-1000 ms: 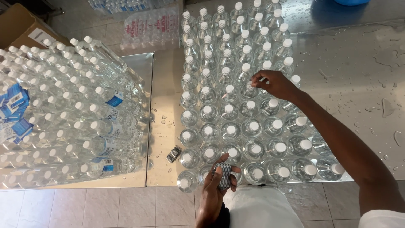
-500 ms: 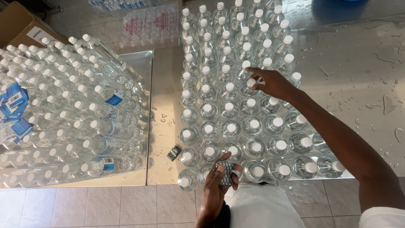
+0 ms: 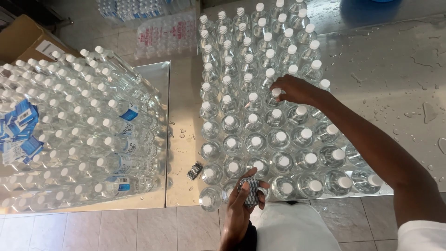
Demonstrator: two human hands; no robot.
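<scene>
Many clear plastic water bottles with white caps (image 3: 255, 142) stand upright in rows on a wet steel table (image 3: 395, 69). My right hand (image 3: 292, 90) reaches over the rows, its fingertips pinching the white cap of one bottle (image 3: 276, 92) in the middle of the block. My left hand (image 3: 244, 200) is at the table's near edge, closed on a small bundle of dark patterned strips (image 3: 251, 191), just beside the front row of bottles.
A big stack of bottles lying on their sides (image 3: 83, 130) fills the left table, with blue labels (image 3: 18, 130) on it. A small dark strip (image 3: 194, 170) lies on the table. A cardboard box (image 3: 23, 39) and shrink-wrapped bottle packs (image 3: 165, 32) sit farther back.
My right hand has shifted slightly left and toward me, from one bottle cap to a neighbouring one. My left hand stays at the near edge with the bundle.
</scene>
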